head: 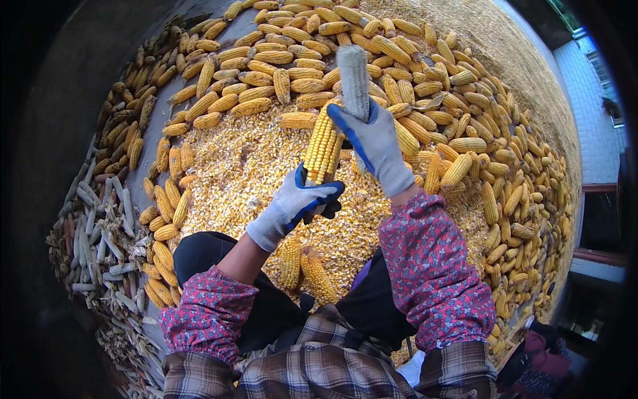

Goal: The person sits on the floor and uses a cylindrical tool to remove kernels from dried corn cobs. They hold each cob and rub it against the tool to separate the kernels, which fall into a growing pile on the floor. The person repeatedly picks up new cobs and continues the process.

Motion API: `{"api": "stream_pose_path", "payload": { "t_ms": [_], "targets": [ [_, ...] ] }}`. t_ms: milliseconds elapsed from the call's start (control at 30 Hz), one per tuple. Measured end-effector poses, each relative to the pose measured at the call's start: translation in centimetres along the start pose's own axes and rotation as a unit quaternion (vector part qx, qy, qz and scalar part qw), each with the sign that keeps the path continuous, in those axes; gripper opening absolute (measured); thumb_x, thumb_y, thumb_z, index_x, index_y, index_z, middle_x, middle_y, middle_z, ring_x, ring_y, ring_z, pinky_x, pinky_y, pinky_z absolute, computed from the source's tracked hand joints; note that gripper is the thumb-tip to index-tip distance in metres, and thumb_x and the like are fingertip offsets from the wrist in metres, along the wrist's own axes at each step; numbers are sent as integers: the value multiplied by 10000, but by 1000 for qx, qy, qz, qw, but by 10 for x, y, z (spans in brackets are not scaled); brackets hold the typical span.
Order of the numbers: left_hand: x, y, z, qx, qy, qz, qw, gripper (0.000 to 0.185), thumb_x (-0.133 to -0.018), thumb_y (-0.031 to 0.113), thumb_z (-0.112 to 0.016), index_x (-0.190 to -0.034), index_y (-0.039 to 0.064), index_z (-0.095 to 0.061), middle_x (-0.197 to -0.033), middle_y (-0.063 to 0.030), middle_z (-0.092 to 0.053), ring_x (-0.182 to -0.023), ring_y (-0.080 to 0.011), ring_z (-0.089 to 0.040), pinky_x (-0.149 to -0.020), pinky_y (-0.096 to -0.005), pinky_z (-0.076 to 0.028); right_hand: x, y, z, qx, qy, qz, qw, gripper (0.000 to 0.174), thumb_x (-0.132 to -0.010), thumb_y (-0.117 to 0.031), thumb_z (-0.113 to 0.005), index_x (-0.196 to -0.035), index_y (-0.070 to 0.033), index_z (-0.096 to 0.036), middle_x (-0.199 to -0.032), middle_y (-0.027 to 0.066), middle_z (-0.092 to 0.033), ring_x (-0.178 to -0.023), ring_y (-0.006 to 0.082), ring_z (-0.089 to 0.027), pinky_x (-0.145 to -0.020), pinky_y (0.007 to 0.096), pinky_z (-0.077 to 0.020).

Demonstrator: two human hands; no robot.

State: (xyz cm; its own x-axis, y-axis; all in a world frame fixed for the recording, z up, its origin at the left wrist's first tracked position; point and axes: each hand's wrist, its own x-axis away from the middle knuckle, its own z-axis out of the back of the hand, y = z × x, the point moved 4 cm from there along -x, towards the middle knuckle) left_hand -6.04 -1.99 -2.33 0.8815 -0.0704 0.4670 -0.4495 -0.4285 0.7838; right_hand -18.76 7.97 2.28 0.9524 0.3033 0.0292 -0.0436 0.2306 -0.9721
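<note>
In a white work glove with blue coating, my left hand [304, 198] grips the lower end of a yellow corn ear [323, 144], which points up and away from me. Part of that ear's lower side looks bare of kernels. My right hand [371, 139], gloved alike, is closed around a pale, bare corncob [354, 75] held upright beside the ear's top. Whether cob and ear touch cannot be told. Below both hands lies a heap of loose corn kernels [224, 164]. Two ears, one of them here [316, 274], rest on the kernels between my legs.
Many unshelled corn ears [279, 55] ring the kernels ahead and at right. Stripped cobs and husks [104, 234] lie in a pile at left. A broad spread of grain [478, 40] lies beyond. Another person [541, 354] is partly seen at lower right, near a building.
</note>
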Motion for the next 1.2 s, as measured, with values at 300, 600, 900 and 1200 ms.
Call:
{"api": "stream_pose_path", "payload": {
  "t_ms": [300, 600, 900, 1200],
  "targets": [
    [-4, 10, 7, -16, 46, -44, 998, 385, -820, 118, -657, -1143, -4, -487, -733, -61, -588, -580, -162, -592, -527, -313, -509, 3, 1, 2, -207, -106, -146, 962, 328, -767, -179, -746, -1004, 5, -613, -784, 70, -647, -598, 138, -609, -515, 264, -511],
    [-7, 9, 17, -57, 89, -46, 993, 387, -719, 142, -774, -998, 16, -536, -766, -63, -622, -602, -129, -611, -547, -264, -515, 5, -9, -4, -290, -47, -52, 955, 507, -795, -154, -731, -1237, -13, -526, -1052, 44, -607, -849, 112, -610, -621, 241, -528],
    [-6, -1, -3, -325, 150, -269, 894, 441, -717, 141, -687, -1064, 0, -456, -797, -151, -639, -708, -282, -654, -647, -343, -514, 2, 19, -35, -160, -38, -35, 986, 316, -745, -202, -757, -916, 18, -607, -748, 21, -617, -644, 72, -551, -569, 253, -476],
    [6, -7, 6, 109, -52, 10, 993, 402, -810, 96, -648, -1168, 1, -492, -691, -58, -559, -513, -177, -562, -457, -308, -471, -5, 22, -29, -2, 29, 19, 999, 345, -741, -249, -761, -953, -13, -626, -753, 52, -654, -626, 80, -591, -568, 250, -489]
  ]
}}
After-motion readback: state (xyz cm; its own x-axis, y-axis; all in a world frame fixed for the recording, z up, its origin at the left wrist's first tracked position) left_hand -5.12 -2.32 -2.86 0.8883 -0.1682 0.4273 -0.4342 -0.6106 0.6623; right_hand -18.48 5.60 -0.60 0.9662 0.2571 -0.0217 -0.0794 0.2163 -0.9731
